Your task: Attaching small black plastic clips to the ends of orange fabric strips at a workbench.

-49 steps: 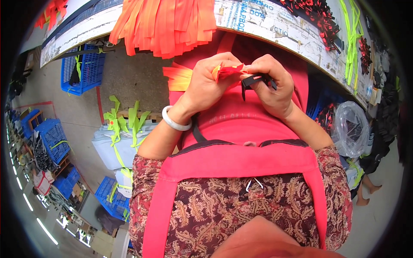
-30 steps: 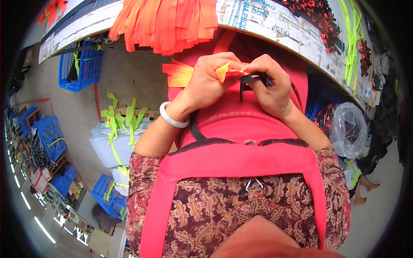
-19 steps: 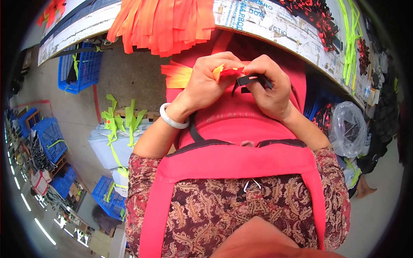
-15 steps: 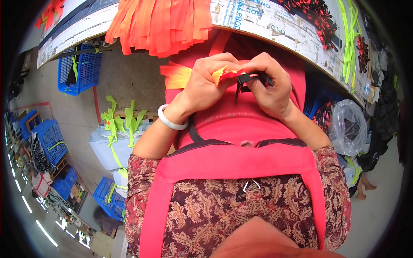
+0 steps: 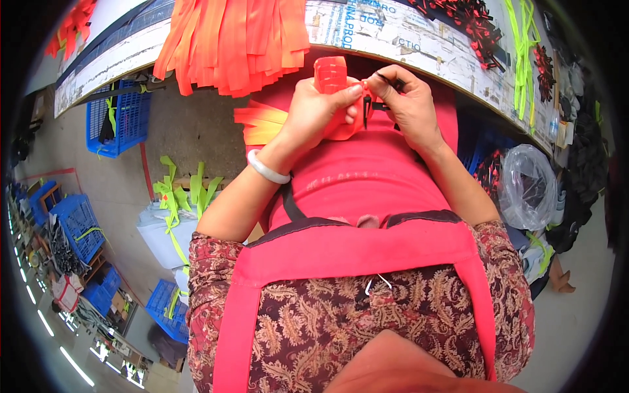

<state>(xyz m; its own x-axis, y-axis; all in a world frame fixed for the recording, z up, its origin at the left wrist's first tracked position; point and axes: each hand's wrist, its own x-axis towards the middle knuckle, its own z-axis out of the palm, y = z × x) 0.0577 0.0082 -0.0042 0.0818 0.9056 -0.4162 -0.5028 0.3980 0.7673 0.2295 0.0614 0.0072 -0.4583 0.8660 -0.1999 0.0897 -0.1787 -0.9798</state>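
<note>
Above my lap, my left hand (image 5: 313, 110) is closed around an orange-red ribbon strap (image 5: 331, 73), one end of which sticks up past the thumb. Facing it, my right hand (image 5: 411, 108) pinches small black plastic clips (image 5: 367, 111); one hangs down between the two hands. The strap's end meets the clips at the fingertips, where fingers partly hide the join. More orange and yellow strips (image 5: 262, 123) lie over my lap beside the left wrist. A thick bundle of orange straps (image 5: 229, 52) drapes over the table's front edge, just beyond my left hand.
The white-covered table (image 5: 419, 46) curves across the far side. On its right lie black-and-red clip pieces (image 5: 481, 33) and neon yellow straps (image 5: 523, 59). Blue crates (image 5: 118, 118) stand on the floor at left. A clear plastic bag (image 5: 527, 187) sits at right.
Both hands have moved away from my body, toward the table. The orange strap's end now stands up from my left hand, and a black clip hangs between the hands.
</note>
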